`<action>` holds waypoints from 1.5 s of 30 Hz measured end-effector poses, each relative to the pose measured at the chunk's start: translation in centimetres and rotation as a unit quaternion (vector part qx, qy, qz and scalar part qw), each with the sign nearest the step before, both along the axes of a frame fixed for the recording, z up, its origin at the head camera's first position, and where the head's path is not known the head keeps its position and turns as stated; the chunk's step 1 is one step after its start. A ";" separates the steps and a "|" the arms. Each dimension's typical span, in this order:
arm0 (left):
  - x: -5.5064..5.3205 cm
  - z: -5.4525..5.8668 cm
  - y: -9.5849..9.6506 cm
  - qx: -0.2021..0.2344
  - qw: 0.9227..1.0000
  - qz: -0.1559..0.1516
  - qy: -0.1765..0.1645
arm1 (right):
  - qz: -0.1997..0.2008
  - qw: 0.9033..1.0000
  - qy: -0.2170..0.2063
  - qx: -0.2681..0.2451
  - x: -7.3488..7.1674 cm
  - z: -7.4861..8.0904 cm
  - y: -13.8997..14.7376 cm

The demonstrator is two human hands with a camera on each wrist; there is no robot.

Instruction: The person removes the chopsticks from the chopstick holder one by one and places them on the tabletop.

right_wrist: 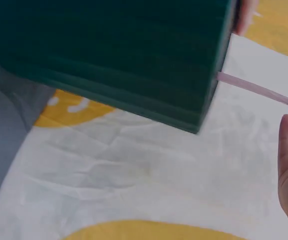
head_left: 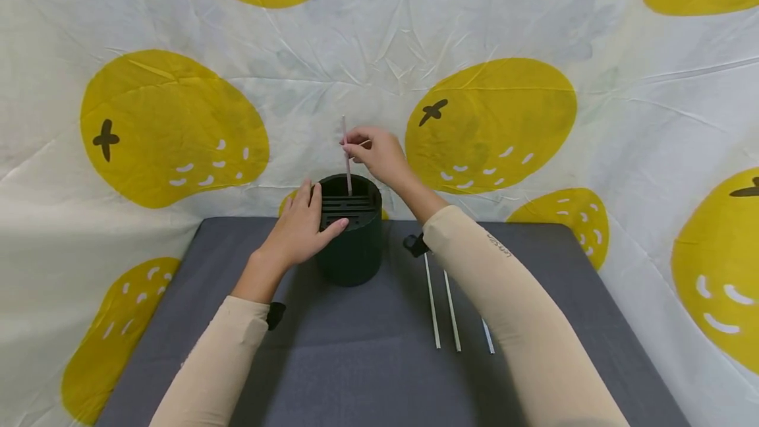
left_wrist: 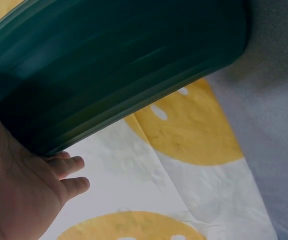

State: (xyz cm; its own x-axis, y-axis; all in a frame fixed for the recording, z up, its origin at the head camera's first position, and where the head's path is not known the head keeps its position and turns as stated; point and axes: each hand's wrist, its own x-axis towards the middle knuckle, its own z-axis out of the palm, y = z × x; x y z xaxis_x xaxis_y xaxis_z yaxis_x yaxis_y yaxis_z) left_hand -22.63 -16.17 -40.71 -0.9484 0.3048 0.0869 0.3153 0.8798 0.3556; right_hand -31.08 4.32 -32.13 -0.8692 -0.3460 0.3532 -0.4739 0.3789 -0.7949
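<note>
A dark green round container (head_left: 350,259) stands upright near the table's far edge, with a black slotted insert (head_left: 351,205) across the near part of its mouth. My left hand (head_left: 301,221) rests on its left rim, fingers extended and the thumb lying over the slots. Above the mouth, my right hand (head_left: 379,153) pinches a thin pink stick (head_left: 348,173) between thumb and fingertips. The stick stands nearly upright, its lower end inside the opening behind the slots; its tip there is hidden. In the right wrist view, the pink stick (right_wrist: 256,89) runs from the container's rim to my fingers.
Two pale sticks (head_left: 431,302) and a bluish one (head_left: 487,336) lie on the dark grey table (head_left: 356,374), partly covered by my right forearm. A white cloth with yellow fruit prints (head_left: 492,124) hangs directly behind the table.
</note>
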 end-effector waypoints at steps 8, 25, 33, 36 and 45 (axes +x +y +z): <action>-0.2 0.1 -0.1 -0.007 1.000 0.003 -0.003 | 0.014 0.996 0.034 -0.085 0.7 2.6 1.6; -0.2 0.4 -0.1 -0.019 1.000 0.001 -0.002 | 0.034 0.953 0.042 -0.297 3.4 5.9 8.0; -0.1 0.5 -0.1 -0.022 1.000 -0.001 -0.001 | 0.032 0.935 0.036 -0.352 5.0 5.4 11.8; -0.1 0.5 -0.2 -0.023 1.000 0.000 -0.001 | 0.020 0.935 0.028 -0.353 5.6 4.7 13.5; 0.2 0.4 -0.1 -0.006 1.000 -0.012 -0.005 | -0.041 0.947 0.023 -0.318 7.5 0.9 20.2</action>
